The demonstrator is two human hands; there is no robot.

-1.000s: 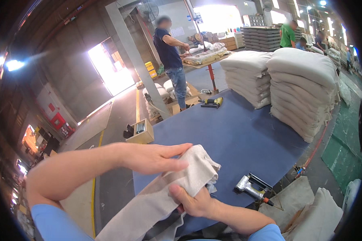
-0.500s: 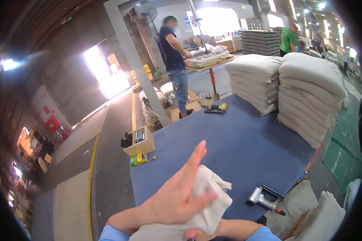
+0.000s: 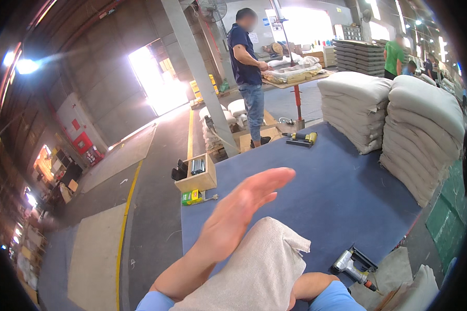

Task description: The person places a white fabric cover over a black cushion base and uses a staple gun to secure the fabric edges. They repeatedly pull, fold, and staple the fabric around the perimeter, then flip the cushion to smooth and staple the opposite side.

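A beige fabric-covered cushion (image 3: pixel 259 259) stands tilted at the near edge of the view, with a frayed flap of cloth at its upper right corner. My left hand (image 3: pixel 244 205) is raised beside and above it, open, the fingers stretched out and apart from the cloth. My right forearm (image 3: pixel 314 286) reaches behind the cushion's right side; the cushion hides the right hand's fingers. On the blue-grey tabletop (image 3: pixel 275 192), a silver pneumatic staple gun (image 3: pixel 352 265) lies to the right of the cushion.
Tall stacks of beige cushions (image 3: pixel 423 135) stand at the table's right. A yellow staple gun (image 3: pixel 302 138) lies at the far edge. At the left edge are a wooden box (image 3: pixel 202 179) of staple strips and a small green-yellow carton (image 3: pixel 192 197). A person (image 3: pixel 249 72) works beyond.
My left hand has lifted off the cushion, its thumb now close to the fingers. The right thumb, visible on the cloth before, is now hidden. The whole view has shifted, moving the table rightward.
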